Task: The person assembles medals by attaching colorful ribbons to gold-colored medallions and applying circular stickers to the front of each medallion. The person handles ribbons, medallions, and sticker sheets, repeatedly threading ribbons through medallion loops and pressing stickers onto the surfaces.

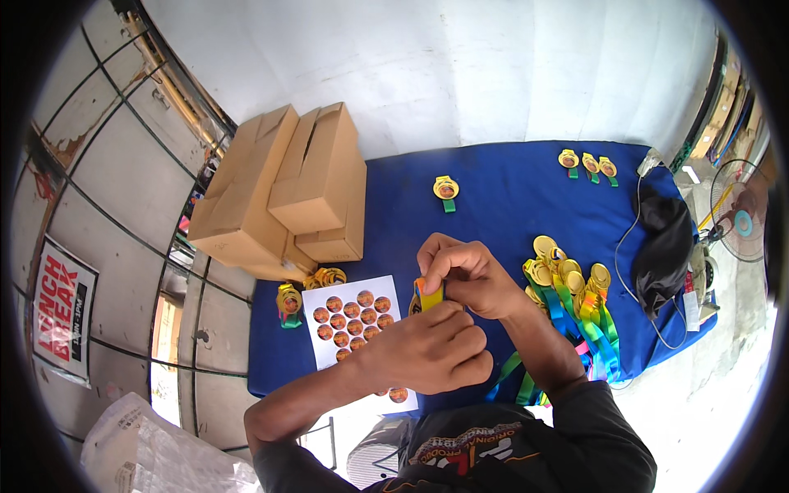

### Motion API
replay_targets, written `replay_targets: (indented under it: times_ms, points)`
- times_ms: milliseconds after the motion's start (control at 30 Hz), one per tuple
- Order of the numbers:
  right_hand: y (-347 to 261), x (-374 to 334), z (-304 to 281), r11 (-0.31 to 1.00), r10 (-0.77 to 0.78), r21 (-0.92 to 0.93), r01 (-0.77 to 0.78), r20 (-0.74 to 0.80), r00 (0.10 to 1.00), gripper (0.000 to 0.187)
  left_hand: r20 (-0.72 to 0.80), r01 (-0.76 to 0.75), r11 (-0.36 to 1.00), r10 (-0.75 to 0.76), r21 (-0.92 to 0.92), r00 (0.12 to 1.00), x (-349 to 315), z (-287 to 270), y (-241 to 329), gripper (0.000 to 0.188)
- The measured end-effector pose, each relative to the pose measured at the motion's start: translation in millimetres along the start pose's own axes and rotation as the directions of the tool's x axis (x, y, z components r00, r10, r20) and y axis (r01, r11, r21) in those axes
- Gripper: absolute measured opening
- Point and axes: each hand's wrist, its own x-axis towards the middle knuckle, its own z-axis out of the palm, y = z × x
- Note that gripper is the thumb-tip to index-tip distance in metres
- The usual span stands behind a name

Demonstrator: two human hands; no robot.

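Note:
Both my hands meet over the front middle of the table around a medal ribbon (431,299), a folded strip of yellow and orange. The fingers of my right hand (468,275) pinch together at its upper end. My left hand (431,349), knuckles up, is closed at its lower end; its fingertips are hidden. A gold and dark edge, apparently a medal, shows beside the ribbon, mostly covered by the hands. Partly under my left forearm lies a white sheet (386,286) of round, orange-and-dark stickers (352,310).
Right of my hands lies a pile of gold medals (567,271) with multicoloured ribbons. Single medals lie on the blue cloth (509,189), one at the back middle (445,189), three at back right (590,164). Cardboard boxes (312,181) stand left; a black bag (662,246) and fan (742,222) right.

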Motion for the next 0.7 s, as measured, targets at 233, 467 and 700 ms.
replay_targets:
  times_ms: [233, 467, 700]
  points:
    - [-7, -4, 9, 0.997, 0.075, -0.016, -0.077, -0.098, 0.992, 0.019, 0.165, -0.044, 0.984, 0.015, 0.173, 0.986, -20, 10, 14, 0.016]
    - [-7, 9, 16, 0.974, -0.035, -0.223, -0.029, -0.276, 0.961, 0.013, -0.242, 0.138, 0.886, -0.031, 0.443, 0.970, -38, 24, 22, 0.009]
    - [-29, 10, -6, 0.997, 0.080, 0.001, -0.081, -0.179, 0.981, 0.019, -0.508, 0.502, 0.829, -0.331, 0.245, 0.795, -30, 43, 9, 0.011]
